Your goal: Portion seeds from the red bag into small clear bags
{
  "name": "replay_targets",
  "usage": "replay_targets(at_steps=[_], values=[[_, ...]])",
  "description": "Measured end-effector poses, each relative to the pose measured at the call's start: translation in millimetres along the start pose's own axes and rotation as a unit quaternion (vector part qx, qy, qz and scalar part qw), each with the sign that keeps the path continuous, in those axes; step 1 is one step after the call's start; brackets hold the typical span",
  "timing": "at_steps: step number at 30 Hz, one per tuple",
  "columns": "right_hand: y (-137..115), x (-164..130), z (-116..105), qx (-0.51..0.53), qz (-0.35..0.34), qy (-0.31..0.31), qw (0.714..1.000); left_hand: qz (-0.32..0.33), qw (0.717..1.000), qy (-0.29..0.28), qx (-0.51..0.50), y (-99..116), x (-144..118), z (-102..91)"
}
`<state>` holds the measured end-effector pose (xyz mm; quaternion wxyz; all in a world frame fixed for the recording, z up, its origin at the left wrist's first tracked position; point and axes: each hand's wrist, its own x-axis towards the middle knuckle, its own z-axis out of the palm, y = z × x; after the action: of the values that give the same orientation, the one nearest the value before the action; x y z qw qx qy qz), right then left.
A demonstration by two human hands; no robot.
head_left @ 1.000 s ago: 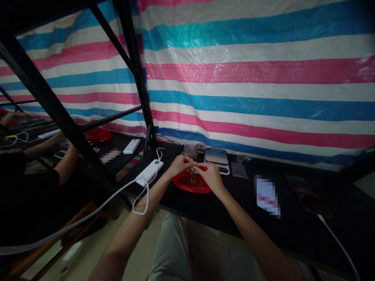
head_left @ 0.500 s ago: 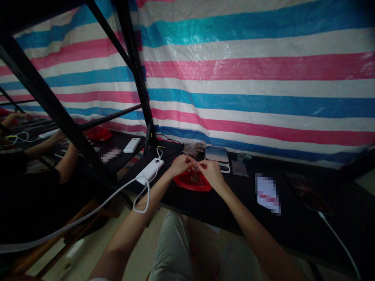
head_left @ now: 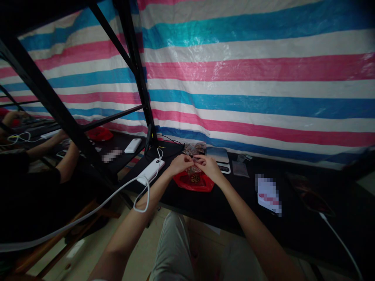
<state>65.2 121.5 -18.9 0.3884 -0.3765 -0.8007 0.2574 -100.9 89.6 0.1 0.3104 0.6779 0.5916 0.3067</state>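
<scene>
Between the two hands: small clear bag, held up just above the red dish.
Left hand: fingertips pinched on the bag's left top edge.
Right hand: fingertips pinched on the right top edge.
Dish contents: brown bits, too dim to identify.
Beyond right hand: scale, near.
Left of left hand: white power bank, cable attached.
Far left: another person's forearm.
</scene>
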Motion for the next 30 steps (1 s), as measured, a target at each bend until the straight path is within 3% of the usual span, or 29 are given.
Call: replay_targets(at_steps=[3, 5, 8, 10, 13, 16, 19, 23, 30], values=[[3, 2, 1, 0.055, 0.024, 0.000, 0.998, 0.004, 1.000, 0.016, -0.001, -4, -2, 2.6], [6, 3, 1, 0.090, 0.041, 0.002, 0.995, 0.024, 0.998, 0.056, -0.032, -11, -2, 7.5], [11, 1, 0, 0.162, 0.037, -0.014, 0.986, 0.059, 0.979, 0.150, -0.124, -27, -1, 17.3], [13, -1, 1, 0.219, 0.027, -0.035, 0.975, 0.050, 0.961, 0.175, -0.207, -37, -2, 21.9], [15, -3, 3, 0.264, 0.033, -0.031, 0.963, 0.002, 0.935, 0.159, -0.317, -47, -6, 20.9], [18, -5, 8, 0.258, 0.042, -0.014, 0.965, -0.032, 0.926, 0.074, -0.369, -47, -12, 10.5], [22, -7, 14, 0.221, 0.026, -0.026, 0.975, -0.034, 0.933, 0.029, -0.356, -45, -12, -2.6], [23, -13, 13, 0.110, -0.014, -0.061, 0.992, 0.006, 0.952, 0.076, -0.296, -40, -4, -12.7], [23, -20, 6, -0.058, -0.003, -0.032, 0.998, 0.062, 0.996, 0.034, -0.051, -24, 3, -6.9]])
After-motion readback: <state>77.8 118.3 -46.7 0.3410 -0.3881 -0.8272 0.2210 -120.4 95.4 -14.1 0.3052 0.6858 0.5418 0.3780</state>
